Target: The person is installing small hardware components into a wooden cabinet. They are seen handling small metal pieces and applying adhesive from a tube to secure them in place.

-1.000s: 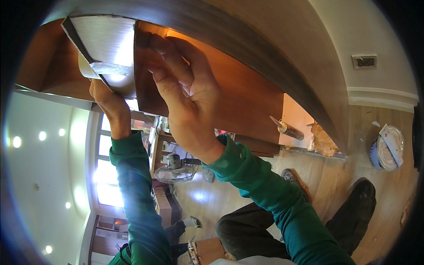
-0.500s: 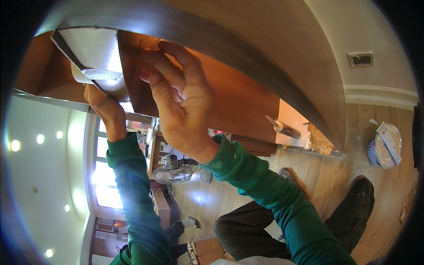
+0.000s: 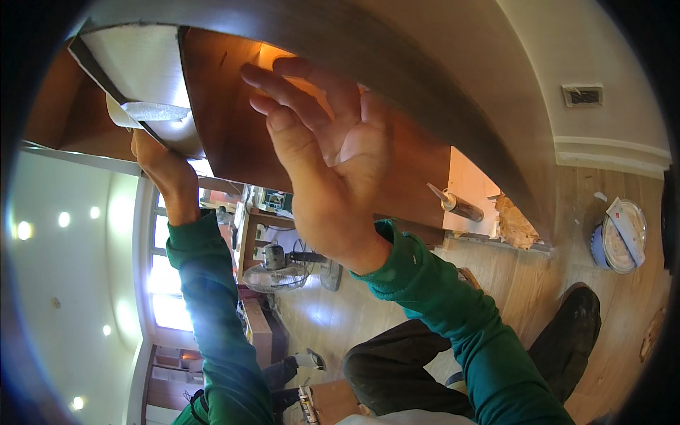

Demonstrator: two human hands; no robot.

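My left hand reaches up at the left, against the lower edge of a pale, open box-like piece with dark edges. Its fingers are hidden behind that piece, so their grip does not show. A white rounded thing peeks out beside the wrist, and a crinkled clear strip lies across the pale piece. My right hand is raised in front of the brown wooden cabinet, fingers spread and curved, palm showing, with nothing in it.
A sealant tube lies in the lit opening at the cabinet's right. On the wood floor stands a tub with a white flat tool across its lid. A fan and another person's shoe are beyond my arms.
My right hand has moved to the right and its fingers have spread wider. My left hand stays at the edge of the pale piece, which sits slightly higher and further left in view.
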